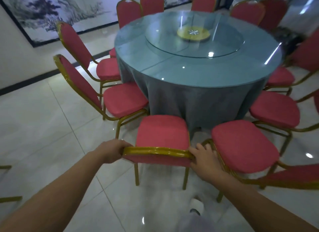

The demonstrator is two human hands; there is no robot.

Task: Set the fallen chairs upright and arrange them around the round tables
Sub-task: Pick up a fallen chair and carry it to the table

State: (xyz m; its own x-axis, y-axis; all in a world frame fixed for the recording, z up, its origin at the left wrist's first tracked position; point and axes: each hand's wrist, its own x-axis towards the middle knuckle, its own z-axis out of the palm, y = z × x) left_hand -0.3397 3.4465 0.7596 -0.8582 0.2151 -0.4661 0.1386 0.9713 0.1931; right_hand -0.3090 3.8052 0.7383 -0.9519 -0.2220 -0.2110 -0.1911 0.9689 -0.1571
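Snugly flanked chair (162, 129), neighbouring chairs (245, 145), table (189, 83) ahead

Eleven chairs (162, 128), two tables (189, 72)

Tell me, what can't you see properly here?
Head view:
- Table legs: hidden by the cloth.
- Seats of far chairs: behind the table.
- Front legs of held chair: under its seat.
- Gold frame, bottom left: cut off by the edge.
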